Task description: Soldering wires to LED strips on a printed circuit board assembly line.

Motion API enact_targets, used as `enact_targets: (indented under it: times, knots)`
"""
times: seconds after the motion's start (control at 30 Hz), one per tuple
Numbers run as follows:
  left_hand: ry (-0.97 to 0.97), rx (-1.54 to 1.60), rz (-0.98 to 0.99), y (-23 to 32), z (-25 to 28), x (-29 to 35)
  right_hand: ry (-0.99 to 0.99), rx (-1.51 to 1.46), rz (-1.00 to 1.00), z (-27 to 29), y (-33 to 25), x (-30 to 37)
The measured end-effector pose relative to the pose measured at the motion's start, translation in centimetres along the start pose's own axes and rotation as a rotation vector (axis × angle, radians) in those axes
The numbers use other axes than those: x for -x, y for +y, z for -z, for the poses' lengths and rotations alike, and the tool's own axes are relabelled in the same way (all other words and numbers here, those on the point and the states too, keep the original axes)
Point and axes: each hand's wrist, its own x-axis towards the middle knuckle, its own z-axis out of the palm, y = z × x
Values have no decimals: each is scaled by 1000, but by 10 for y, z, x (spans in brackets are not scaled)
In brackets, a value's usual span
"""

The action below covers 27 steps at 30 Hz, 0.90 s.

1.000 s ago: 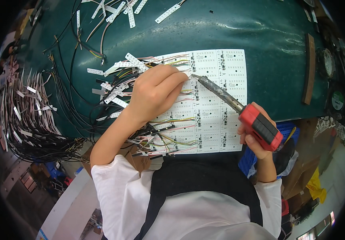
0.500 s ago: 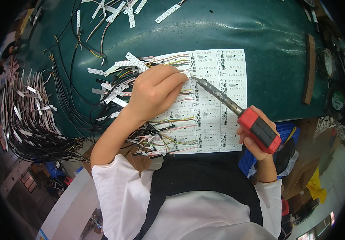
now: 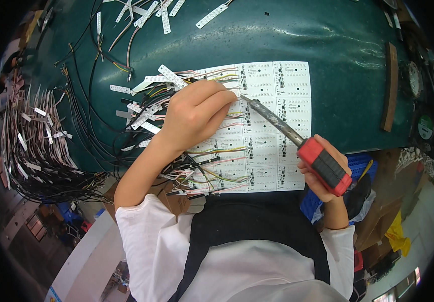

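A white circuit board panel (image 3: 293, 146), divided into rows of small boards, lies on a green work surface. My right hand (image 3: 322, 173) grips a soldering iron (image 3: 276, 121) by its red and black handle. The iron's tip rests at a row of solder points in the panel's upper middle. Beside the tip, my left hand (image 3: 196, 116) pinches a thin wire, mostly covered by the fingers. Coloured wires (image 3: 227, 149) run from the panel's left side to similar points in other rows. Small white LED strips (image 3: 171, 76) and black cables lie tangled left of my left hand.
A thick bundle of cables (image 3: 40, 151) hangs over the surface's left edge. More LED strips (image 3: 211, 16) lie at the far side. A wooden bar (image 3: 389, 85) and a round fan-like device (image 3: 423, 126) are at the right. A blue crate (image 3: 310, 204) stands below the near right edge.
The soldering iron's handle has dipped slightly toward me and to the left, with its tip staying at the same spot. My left hand holds nearly still.
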Motion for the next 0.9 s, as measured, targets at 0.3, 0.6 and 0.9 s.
enact_targets:
  times: [0.3, 0.6, 0.9]
  knots:
    - [6, 48, 126, 6, -2, -2, 36, -88, -112, -1, -1, 1]
    - [-60, 43, 314, 13, -2, -12, -6, -26, -10, -1, -3, -8]
    - [-67, 13, 331, 13, -3, -13, 15, -20, -17, 0, 1, -4]
